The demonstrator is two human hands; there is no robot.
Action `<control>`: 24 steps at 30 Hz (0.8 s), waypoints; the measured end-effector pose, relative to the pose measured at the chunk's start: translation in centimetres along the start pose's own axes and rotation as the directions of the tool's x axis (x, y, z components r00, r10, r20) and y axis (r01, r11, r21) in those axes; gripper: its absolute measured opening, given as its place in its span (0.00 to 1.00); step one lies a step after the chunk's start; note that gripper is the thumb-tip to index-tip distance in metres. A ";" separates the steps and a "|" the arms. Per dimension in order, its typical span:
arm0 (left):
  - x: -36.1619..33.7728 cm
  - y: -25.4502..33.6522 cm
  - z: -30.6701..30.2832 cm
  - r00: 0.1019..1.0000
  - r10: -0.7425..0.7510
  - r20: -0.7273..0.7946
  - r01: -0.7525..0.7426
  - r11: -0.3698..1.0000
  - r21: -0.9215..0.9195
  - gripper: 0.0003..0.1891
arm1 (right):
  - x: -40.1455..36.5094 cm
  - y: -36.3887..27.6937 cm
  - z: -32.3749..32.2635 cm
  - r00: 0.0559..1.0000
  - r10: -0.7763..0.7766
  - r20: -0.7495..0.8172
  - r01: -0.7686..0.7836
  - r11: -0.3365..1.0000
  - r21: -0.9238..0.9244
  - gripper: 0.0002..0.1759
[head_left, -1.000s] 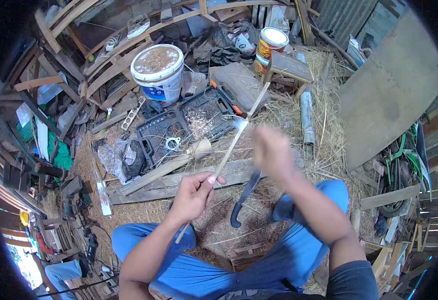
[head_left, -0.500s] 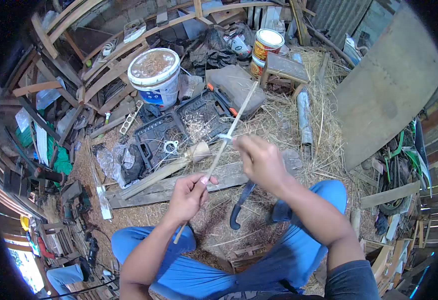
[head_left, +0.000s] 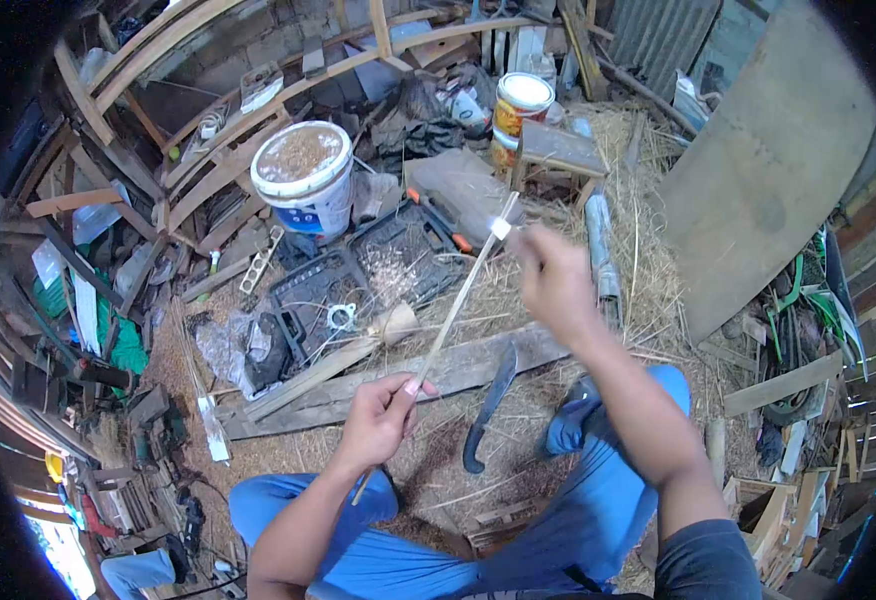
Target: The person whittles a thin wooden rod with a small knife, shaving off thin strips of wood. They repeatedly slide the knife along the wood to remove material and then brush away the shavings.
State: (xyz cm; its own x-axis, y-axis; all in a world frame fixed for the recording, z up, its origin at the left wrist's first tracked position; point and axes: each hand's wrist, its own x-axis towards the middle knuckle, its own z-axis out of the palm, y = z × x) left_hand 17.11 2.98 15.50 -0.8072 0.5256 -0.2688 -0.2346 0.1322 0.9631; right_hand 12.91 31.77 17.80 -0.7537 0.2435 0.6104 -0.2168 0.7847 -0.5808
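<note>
My left hand (head_left: 380, 420) is closed round the lower part of a thin, pale wooden stick (head_left: 450, 322), which slants up and away from me. Near the stick's far end, my right hand (head_left: 558, 275) grips a small knife whose bright blade (head_left: 500, 228) lies against the wood. The fingers hide its handle. On the ground between my knees is a machete (head_left: 488, 415) with a dark handle, its blade tip resting at a grey plank (head_left: 518, 350).
Beyond the plank are a wooden mallet-like piece (head_left: 393, 322) and an open black tool case (head_left: 320, 285) with shavings. A white bucket (head_left: 303, 180), stacked paint tubs (head_left: 524, 95) and a small wooden stool (head_left: 563, 150) stand farther back. Straw and sawdust cover the floor.
My right hand and the blade have slid up along the stick towards its far end. My left hand keeps its hold in nearly the same place. More of the machete shows.
</note>
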 end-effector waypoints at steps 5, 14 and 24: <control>0.0 0.7 -0.2 0.998 0.053 -0.038 -0.049 0.994 0.102 0.14 | -1.0 -1.6 -0.3 0.990 -0.103 0.101 0.097 0.993 0.064 0.03; -0.8 0.2 0.2 0.992 0.092 -0.083 -0.076 0.982 0.173 0.13 | 0.1 0.0 -0.6 0.999 0.009 0.034 -0.009 1.000 0.007 0.04; -0.5 -0.1 0.1 0.985 0.117 -0.128 -0.082 0.965 0.250 0.12 | 1.0 0.4 -1.0 1.000 -0.013 0.012 0.013 1.000 0.006 0.07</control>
State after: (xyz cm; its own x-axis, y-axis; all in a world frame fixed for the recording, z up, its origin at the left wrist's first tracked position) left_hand 17.63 2.77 15.52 -0.8916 0.4259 -0.1538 -0.0242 0.2944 0.9554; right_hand 12.70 32.94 18.69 -0.7579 0.2265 0.6118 -0.2305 0.7844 -0.5759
